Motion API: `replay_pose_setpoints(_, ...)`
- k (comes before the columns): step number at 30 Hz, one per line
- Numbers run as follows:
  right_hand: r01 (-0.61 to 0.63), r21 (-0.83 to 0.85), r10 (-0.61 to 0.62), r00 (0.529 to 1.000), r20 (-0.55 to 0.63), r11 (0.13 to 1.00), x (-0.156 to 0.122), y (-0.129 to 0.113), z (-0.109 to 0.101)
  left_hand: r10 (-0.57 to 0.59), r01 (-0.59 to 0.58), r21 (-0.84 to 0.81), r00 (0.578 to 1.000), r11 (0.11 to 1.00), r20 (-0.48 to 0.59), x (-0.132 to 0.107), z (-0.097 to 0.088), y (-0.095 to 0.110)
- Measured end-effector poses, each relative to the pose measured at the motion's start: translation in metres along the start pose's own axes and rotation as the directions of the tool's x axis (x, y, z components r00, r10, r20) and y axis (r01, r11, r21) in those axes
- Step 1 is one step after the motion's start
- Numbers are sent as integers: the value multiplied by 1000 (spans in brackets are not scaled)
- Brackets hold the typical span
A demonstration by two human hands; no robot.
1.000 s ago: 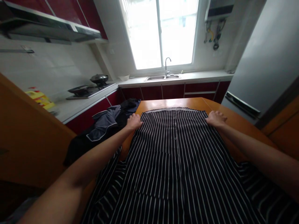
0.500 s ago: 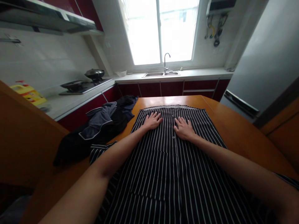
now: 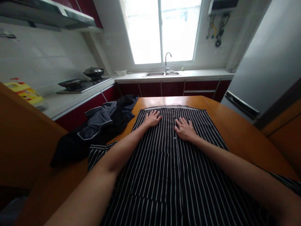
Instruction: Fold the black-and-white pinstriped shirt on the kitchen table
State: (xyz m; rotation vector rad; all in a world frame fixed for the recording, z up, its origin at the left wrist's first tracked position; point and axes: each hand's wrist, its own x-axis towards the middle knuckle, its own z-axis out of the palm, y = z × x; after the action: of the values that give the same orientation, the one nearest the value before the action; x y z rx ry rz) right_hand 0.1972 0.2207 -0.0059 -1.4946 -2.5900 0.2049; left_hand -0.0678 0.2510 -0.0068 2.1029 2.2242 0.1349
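Note:
A black shirt with white stripes [image 3: 157, 169] lies spread out on the wooden table, its hem at the far side and a row of buttons down its middle. My left hand [image 3: 152, 119] rests flat on the cloth left of the buttons, fingers apart. Just right of the button line, my right hand [image 3: 185, 129] lies palm down with its fingers spread. Neither hand grips the fabric. One striped sleeve shows beyond my left forearm, and part of the other lies past my right forearm. The collar end is out of view.
Dark and grey clothes [image 3: 98, 122] are heaped on the left of the wooden table [image 3: 249, 141]. Behind it are a counter with a sink [image 3: 154, 74], a stove holding a pan [image 3: 94, 72], and a yellow jug [image 3: 24, 92]. A fridge [image 3: 265, 59] stands at the right.
My left hand has slid slightly farther away and to the left over the shirt. My right hand stays nearly where it was. The view has shifted a little.

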Motion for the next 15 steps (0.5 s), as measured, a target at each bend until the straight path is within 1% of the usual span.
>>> replay_pose_setpoints(4, 3, -4, -3, 1000, -10, 1000, 1, 1, 2, -176, 176, 5, 984, 984, -37, 12, -7, -27)
replay_pose_setpoints(6, 4, -5, -4, 1000, -20, 1000, 1, 2, 3, -219, 219, -3, 974, 976, -52, 16, -12, -39)
replay_pose_setpoints(8, 3, -8, -3, 1000, -28, 1000, 1, 2, 4, -230, 230, -20, 972, 973, -41, 17, -17, -42)
replay_pose_setpoints(10, 2, -8, -2, 999, -32, 1000, 0, 1, 4, -234, 233, -34, 972, 972, -28, 15, -20, -35)
replay_pose_setpoints(12, 0, -8, 0, 1000, -28, 1000, 0, 1, 3, -188, 186, -39, 981, 982, -53, 10, -20, -16)
replay_pose_setpoints(13, 1, -8, -1, 1000, -24, 1000, 1, 0, 3, -129, 126, -41, 989, 991, -75, 6, -19, -4)
replay_pose_setpoints(15, 5, -9, -5, 1000, -21, 1000, 1, 0, 3, 31, -36, -51, 995, 998, -97, -4, -13, 21)
